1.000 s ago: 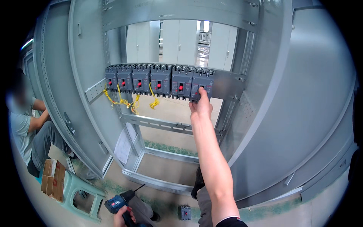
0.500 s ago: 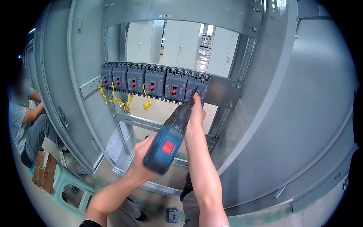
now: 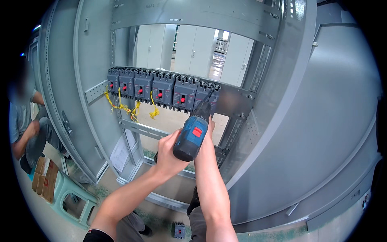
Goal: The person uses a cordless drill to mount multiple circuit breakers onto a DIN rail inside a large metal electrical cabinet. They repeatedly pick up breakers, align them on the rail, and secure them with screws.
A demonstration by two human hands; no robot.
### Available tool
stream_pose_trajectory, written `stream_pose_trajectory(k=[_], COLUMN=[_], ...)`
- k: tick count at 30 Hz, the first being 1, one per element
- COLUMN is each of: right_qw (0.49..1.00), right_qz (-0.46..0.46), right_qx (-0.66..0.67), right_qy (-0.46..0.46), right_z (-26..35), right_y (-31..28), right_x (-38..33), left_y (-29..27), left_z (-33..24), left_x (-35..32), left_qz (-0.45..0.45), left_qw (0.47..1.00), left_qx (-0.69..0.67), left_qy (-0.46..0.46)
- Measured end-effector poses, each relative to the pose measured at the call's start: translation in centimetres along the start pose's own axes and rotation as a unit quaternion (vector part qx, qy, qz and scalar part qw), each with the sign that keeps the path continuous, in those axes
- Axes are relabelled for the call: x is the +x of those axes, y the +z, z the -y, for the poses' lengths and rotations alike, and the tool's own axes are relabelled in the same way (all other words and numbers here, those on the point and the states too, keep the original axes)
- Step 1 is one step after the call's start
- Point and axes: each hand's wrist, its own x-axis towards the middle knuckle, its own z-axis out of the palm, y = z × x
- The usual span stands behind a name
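My left hand (image 3: 166,152) grips a blue and black cordless drill (image 3: 188,138) with a red patch on its back. Its long dark bit points up and away, over the rightmost circuit breaker (image 3: 214,103); whether the tip touches a screw I cannot make out. Beside the drill's front end is my right hand (image 3: 210,128), largely behind the tool, so its fingers are hidden. Several more dark grey breakers (image 3: 160,93) with red toggles stand in a row to the left, mounted across the cabinet. Yellow wires (image 3: 154,109) dangle from some of them.
Grey cabinet walls and a crossbar (image 3: 151,130) frame my arms. On the floor lies a loose breaker (image 3: 179,230). At lower left, a cardboard box (image 3: 45,179) rests on a green stool (image 3: 66,191); a co-worker (image 3: 26,121) sits beyond the left panel.
The drill has moved up and right, now more upright over the rightmost breaker. My right hand has dropped from the bit tip to beside the drill's front. The co-worker's arm has shifted.
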Motion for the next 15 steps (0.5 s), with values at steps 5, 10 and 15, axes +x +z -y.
stream_pose_trajectory(k=[5, 10, 15], right_qw=[1.0, 1.0, 1.0], right_qz=[0.009, 0.016, 0.014], right_qx=[0.013, 0.015, -0.01], right_qy=[0.002, 0.002, -0.001], right_z=[-0.27, -0.45, -0.34], right_y=[0.06, -0.22, -0.22], right_x=[-0.08, 0.54, 0.22], left_y=[-0.12, -0.12, 0.01], left_z=[0.23, 0.25, -0.01], left_x=[-0.09, -0.25, -0.3], left_qz=[-0.002, 0.0, -0.011], left_qw=[1.0, 1.0, 1.0], left_qx=[-0.001, -0.007, -0.001], left_qy=[-0.009, -0.008, -0.009])
